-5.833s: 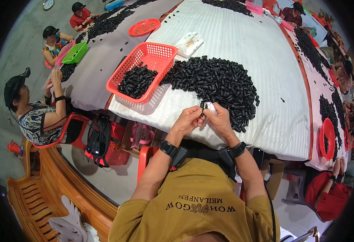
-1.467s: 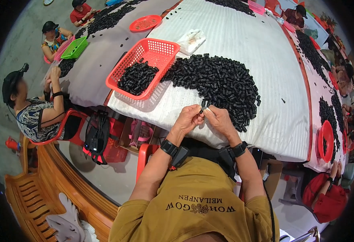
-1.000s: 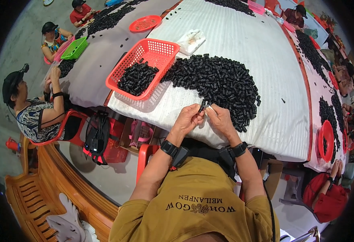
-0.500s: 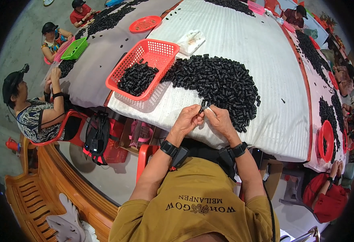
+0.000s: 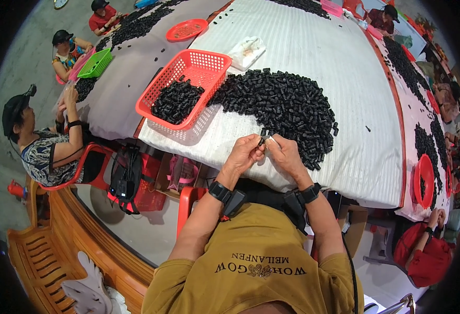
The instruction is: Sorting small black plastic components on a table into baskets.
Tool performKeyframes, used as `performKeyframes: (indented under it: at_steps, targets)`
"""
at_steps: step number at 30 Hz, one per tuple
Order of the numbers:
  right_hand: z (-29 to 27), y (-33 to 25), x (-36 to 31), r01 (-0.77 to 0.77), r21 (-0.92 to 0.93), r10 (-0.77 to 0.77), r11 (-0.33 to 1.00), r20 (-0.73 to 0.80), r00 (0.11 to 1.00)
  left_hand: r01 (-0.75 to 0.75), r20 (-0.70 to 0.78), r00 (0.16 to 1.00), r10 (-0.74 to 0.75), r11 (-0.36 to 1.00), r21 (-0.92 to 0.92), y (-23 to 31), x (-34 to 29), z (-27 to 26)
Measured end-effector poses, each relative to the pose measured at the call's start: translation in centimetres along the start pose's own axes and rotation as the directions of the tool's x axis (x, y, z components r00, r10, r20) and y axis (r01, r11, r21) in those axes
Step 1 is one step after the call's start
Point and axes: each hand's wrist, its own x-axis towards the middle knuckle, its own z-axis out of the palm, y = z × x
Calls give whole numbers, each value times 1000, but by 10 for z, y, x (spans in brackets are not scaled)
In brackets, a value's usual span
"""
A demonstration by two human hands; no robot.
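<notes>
Left hand (image 5: 247, 153): thumb and fingertips pinched on one small black piece (image 5: 262, 140), held up over the near edge of the white-covered desk (image 5: 363, 94), just short of the pile (image 5: 287, 104). Right hand (image 5: 285, 153): thumb and forefinger closed on a pale bit (image 5: 277, 137), right beside the piece; whether the two touch I cannot tell, and the bit is too small to identify. Technique, my judgement: grip the piece low, near its end, so that its working side stays exposed; let the left do only the steadying and the right the fine movement. Both wrists sit near each other, which should help control; bracing the fingertips together would cut wobble. Light pressure seems wise, as a short, smooth piece could roll out of the pinch and be lost among its likes. Red basket (image 5: 203, 78), partly filled with similar pieces, stands left of the pile, clear of my elbows.
</notes>
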Motion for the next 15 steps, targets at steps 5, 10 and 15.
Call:
performKeyframes:
  at_steps: [5, 10, 15]
  targets:
    - [1, 2, 0, 15, -55, -15, 998, 2, 1000, -29, 9, 1000, 30, 998, -63, 0, -2, 1]
    - [1, 4, 0, 9, -75, -7, 997, 23, 1000, -31, 8, 999, 31, 998, -49, 0, -3, -1]
    - [0, 3, 0, 17, -76, -14, 997, 33, 999, -38, 12, 999, 38, 998, -57, 1, -4, 2]
